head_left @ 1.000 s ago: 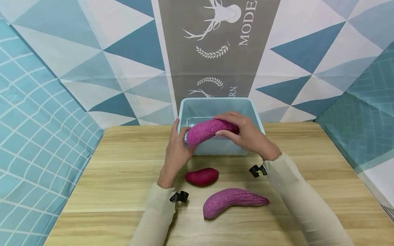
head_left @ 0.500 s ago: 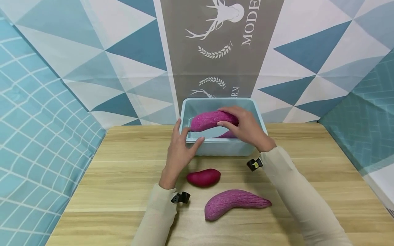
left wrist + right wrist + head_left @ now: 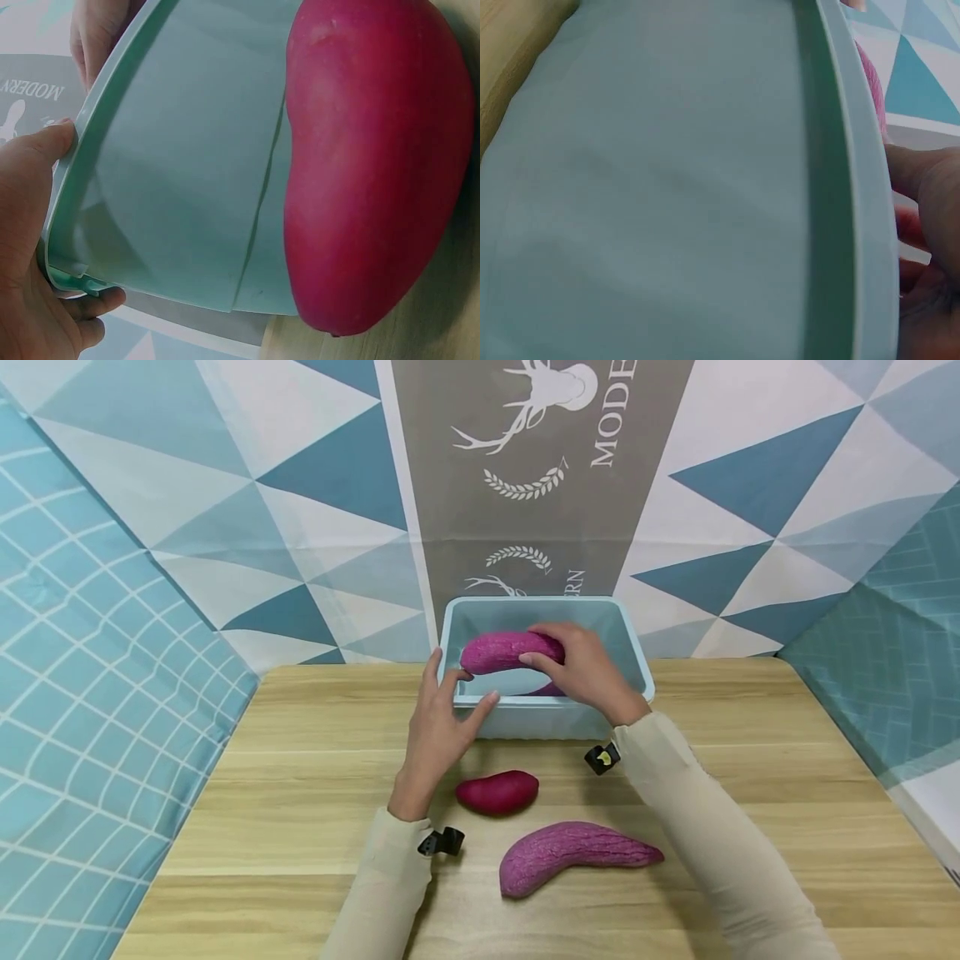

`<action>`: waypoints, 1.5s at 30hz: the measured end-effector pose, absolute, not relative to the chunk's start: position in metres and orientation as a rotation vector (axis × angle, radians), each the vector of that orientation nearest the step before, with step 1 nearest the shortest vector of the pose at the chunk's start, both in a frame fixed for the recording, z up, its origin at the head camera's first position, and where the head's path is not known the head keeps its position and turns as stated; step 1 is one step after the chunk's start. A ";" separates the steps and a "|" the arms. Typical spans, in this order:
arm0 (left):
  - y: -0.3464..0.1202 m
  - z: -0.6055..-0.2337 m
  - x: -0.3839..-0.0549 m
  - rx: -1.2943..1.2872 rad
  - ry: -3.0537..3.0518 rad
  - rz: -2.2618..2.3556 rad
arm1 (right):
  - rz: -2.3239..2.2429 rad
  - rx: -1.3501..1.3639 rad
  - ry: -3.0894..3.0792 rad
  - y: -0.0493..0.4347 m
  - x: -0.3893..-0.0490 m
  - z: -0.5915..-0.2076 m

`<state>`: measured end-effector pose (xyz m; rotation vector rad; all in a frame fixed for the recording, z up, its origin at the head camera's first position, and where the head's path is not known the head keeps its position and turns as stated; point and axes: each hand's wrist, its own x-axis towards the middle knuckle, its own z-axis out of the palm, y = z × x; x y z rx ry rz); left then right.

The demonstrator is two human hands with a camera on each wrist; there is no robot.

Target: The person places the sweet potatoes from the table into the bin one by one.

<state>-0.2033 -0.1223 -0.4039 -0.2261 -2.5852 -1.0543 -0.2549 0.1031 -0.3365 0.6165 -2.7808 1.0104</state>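
Observation:
My right hand grips a purple sweet potato from above, inside the light blue plastic bin. Beneath it, part of another purple sweet potato shows in the bin, mostly hidden by the hand and the front wall. My left hand holds the bin's front left corner; in the left wrist view its thumb lies on the rim and its fingers bend round the outside. Closer to me, a smooth red sweet potato lies on the table. Bin wall blocks most of the right wrist view.
A long, curved purple sweet potato lies on the wooden table nearer to me, between the forearms. Right behind the bin rises a patterned cloth backdrop. Blue tiled cloth hangs along the left side.
My right hand has lowered the purple sweet potato into the bin and shifted it slightly left. The left hand, formerly at the sweet potato's end, now has its thumb at the bin's front rim.

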 end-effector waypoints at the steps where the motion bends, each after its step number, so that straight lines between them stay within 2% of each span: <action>1: -0.122 -0.404 -0.203 -0.224 -2.586 -1.055 | 1.014 0.609 -2.787 0.102 -0.256 -0.337; 29: -0.123 -0.404 -0.204 -0.221 -2.600 -1.058 | 0.906 0.582 -2.972 0.092 -0.260 -0.346; 38: -0.123 -0.404 -0.205 -0.223 -2.598 -1.066 | 0.954 0.600 -2.812 0.104 -0.231 -0.339; 45: -0.123 -0.405 -0.204 -0.223 -2.590 -1.068 | 0.989 0.791 -2.575 0.107 -0.200 -0.340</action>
